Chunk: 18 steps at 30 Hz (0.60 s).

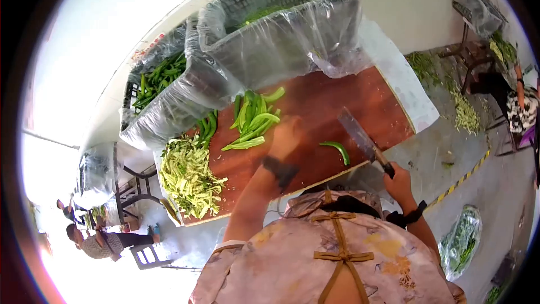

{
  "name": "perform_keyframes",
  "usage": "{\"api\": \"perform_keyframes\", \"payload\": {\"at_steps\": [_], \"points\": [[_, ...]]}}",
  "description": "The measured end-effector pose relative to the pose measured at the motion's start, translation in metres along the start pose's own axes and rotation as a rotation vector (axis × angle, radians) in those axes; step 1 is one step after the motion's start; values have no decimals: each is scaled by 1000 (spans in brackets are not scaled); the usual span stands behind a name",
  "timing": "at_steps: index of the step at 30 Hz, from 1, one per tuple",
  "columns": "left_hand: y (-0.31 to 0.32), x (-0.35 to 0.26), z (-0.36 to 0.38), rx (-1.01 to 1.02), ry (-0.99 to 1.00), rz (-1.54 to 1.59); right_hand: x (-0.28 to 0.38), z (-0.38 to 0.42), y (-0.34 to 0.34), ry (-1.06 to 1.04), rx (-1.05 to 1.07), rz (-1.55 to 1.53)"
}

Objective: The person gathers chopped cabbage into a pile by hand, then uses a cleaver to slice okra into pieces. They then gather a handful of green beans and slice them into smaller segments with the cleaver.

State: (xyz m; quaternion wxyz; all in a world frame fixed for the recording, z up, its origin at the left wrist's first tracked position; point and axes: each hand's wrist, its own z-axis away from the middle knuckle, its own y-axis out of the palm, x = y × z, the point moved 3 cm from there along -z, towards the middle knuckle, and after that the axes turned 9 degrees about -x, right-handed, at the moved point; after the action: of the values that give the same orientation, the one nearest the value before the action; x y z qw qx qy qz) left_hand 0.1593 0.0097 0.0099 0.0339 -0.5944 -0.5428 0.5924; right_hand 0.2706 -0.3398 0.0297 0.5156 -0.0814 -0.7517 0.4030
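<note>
My right hand (397, 180) grips the dark handle of a kitchen knife (358, 133), whose broad blade lies over the reddish-brown board (315, 98). A single green chili pepper (337, 151) rests on the board to the left of the blade. My left hand (287, 135) is smeared by motion just right of a pile of green peppers (256, 117), several of them slit and showing pale insides. Whether its fingers hold anything is hidden by the blur. A heap of pale seedy pepper cores (191, 177) sits at the board's left end.
Behind the board stand two plastic-lined crates: a left crate (185, 104) with whole green peppers and a larger crate (270, 45) with green pieces. A bag of greens (461, 242) lies on the floor at right. Other people sit at far left and far right.
</note>
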Motion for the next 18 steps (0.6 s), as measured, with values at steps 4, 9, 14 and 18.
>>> {"api": "perform_keyframes", "payload": {"at_steps": [4,9,14,18], "points": [[-7,-51,0,56,371,87,3,-7,-8,46,-51,147],[103,-20,20,531,357,333,14,-11,-5,39,-54,209],[82,-76,26,578,881,-110,24,-21,6,81,13,334],[92,-50,10,376,741,-211,17,-35,11,30,-36,280]]}}
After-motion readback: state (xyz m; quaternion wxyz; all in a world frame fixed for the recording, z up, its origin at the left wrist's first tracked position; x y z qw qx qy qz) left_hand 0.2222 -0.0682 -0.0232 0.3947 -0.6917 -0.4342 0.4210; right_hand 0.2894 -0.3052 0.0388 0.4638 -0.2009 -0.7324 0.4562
